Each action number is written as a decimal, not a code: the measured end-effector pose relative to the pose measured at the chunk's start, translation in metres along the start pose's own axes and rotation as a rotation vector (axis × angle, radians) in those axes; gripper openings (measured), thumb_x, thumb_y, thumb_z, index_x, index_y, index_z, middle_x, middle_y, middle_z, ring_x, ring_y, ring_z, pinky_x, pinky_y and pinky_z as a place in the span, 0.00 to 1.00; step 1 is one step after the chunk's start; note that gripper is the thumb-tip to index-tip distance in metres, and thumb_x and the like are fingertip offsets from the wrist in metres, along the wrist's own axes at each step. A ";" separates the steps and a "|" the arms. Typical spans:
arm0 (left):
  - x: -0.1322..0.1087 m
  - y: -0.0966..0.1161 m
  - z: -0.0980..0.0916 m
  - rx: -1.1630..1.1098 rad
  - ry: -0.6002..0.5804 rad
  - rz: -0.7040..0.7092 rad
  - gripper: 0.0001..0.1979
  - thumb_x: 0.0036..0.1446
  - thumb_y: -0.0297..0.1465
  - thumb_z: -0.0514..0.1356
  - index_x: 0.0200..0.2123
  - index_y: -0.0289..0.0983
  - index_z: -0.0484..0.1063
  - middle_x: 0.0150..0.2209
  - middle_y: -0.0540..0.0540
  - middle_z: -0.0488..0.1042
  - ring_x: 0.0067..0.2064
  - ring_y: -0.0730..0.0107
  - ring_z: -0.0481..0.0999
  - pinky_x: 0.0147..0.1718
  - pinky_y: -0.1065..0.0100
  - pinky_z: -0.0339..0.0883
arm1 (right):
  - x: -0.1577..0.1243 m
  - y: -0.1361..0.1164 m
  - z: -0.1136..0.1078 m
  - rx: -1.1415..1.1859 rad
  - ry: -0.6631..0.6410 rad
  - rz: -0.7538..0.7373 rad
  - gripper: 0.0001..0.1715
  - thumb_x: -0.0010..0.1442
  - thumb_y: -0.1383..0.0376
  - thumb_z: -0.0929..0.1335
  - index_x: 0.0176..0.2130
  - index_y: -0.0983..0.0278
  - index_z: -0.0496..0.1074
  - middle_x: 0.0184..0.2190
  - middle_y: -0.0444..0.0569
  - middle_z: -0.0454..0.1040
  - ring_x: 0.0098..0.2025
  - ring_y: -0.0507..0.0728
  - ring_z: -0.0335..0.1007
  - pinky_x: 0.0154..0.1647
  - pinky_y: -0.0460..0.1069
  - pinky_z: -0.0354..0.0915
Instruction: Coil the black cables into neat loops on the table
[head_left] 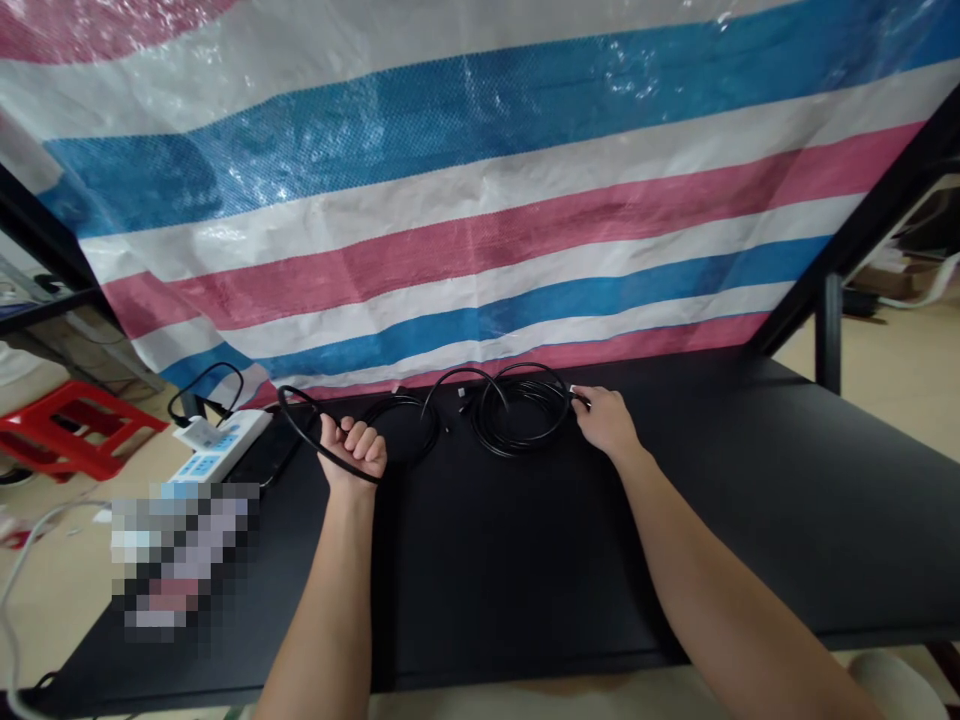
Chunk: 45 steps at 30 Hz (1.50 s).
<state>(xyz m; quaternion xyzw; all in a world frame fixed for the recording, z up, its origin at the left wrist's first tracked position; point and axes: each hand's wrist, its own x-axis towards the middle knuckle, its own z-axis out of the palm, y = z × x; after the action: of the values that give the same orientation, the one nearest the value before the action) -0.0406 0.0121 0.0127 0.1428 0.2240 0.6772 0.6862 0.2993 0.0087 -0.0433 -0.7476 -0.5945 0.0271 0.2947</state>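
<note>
A long black cable (517, 410) lies in loose coils near the back of the black table (525, 570). My left hand (354, 448) is closed in a fist, palm up, around one loop of this cable at the left. My right hand (606, 420) rests at the right side of the coiled bundle, its fingers pinched on the cable near a small white end piece (576, 391). Between the hands the cable arcs across the tabletop.
A white power strip (217, 445) with a black plug and cord sits at the table's left rear corner. A red stool (75, 425) stands on the floor to the left. A striped tarp (480, 180) hangs behind the table. A black frame post (827, 330) rises at right.
</note>
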 end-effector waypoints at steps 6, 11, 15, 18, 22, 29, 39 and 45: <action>-0.001 0.002 0.005 -0.034 0.224 0.072 0.26 0.67 0.36 0.40 0.17 0.36 0.58 0.12 0.57 0.49 0.12 0.81 0.50 0.11 0.77 0.45 | 0.004 0.000 0.003 -0.053 -0.083 -0.009 0.12 0.56 0.65 0.63 0.33 0.61 0.76 0.31 0.52 0.76 0.43 0.62 0.70 0.48 0.56 0.60; -0.003 -0.003 0.015 0.009 0.289 0.073 0.23 0.65 0.32 0.43 0.17 0.36 0.57 0.12 0.57 0.49 0.12 0.82 0.51 0.11 0.77 0.44 | 0.005 -0.001 0.001 0.171 -0.048 0.209 0.09 0.53 0.67 0.63 0.25 0.61 0.70 0.26 0.51 0.74 0.37 0.61 0.70 0.40 0.52 0.61; -0.001 0.001 0.008 0.024 0.233 0.071 0.22 0.65 0.31 0.44 0.18 0.36 0.59 0.13 0.57 0.50 0.13 0.81 0.52 0.12 0.77 0.46 | 0.005 -0.006 -0.008 0.377 0.129 0.412 0.09 0.54 0.64 0.61 0.29 0.61 0.70 0.30 0.52 0.75 0.38 0.60 0.70 0.39 0.51 0.62; 0.002 0.004 0.002 0.029 0.192 0.063 0.21 0.64 0.32 0.46 0.18 0.36 0.59 0.13 0.57 0.50 0.13 0.80 0.52 0.12 0.77 0.48 | 0.003 -0.013 -0.015 0.410 0.153 0.449 0.09 0.54 0.63 0.61 0.28 0.61 0.69 0.31 0.52 0.76 0.40 0.60 0.70 0.41 0.51 0.63; 0.003 0.005 0.002 0.006 0.217 0.059 0.22 0.65 0.32 0.44 0.18 0.36 0.59 0.13 0.56 0.50 0.13 0.81 0.52 0.12 0.77 0.48 | 0.002 -0.020 -0.020 0.327 0.031 0.440 0.06 0.51 0.64 0.65 0.25 0.60 0.69 0.30 0.50 0.76 0.37 0.60 0.71 0.40 0.51 0.63; -0.002 0.002 0.007 -0.001 0.195 0.052 0.21 0.65 0.30 0.43 0.18 0.37 0.56 0.13 0.57 0.49 0.13 0.81 0.51 0.10 0.78 0.45 | 0.000 -0.017 -0.015 0.051 0.083 0.226 0.11 0.53 0.67 0.64 0.34 0.63 0.76 0.34 0.54 0.77 0.42 0.62 0.71 0.47 0.55 0.62; -0.003 0.002 0.002 0.020 0.068 0.028 0.19 0.64 0.32 0.47 0.19 0.37 0.56 0.14 0.58 0.47 0.12 0.82 0.49 0.10 0.77 0.44 | -0.006 -0.022 -0.012 -0.026 -0.131 -0.057 0.13 0.57 0.62 0.63 0.26 0.60 0.74 0.29 0.50 0.75 0.36 0.59 0.70 0.38 0.51 0.63; -0.006 0.003 0.003 -0.002 0.058 0.034 0.19 0.65 0.32 0.45 0.20 0.37 0.58 0.14 0.57 0.49 0.13 0.81 0.50 0.10 0.78 0.45 | -0.004 -0.012 -0.005 -0.057 0.048 -0.049 0.16 0.56 0.65 0.63 0.42 0.62 0.75 0.40 0.54 0.75 0.43 0.62 0.69 0.45 0.55 0.62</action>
<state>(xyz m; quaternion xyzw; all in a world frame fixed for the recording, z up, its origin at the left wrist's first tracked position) -0.0413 0.0067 0.0178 0.1262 0.2404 0.6931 0.6678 0.2895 0.0046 -0.0350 -0.7416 -0.6057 -0.0152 0.2880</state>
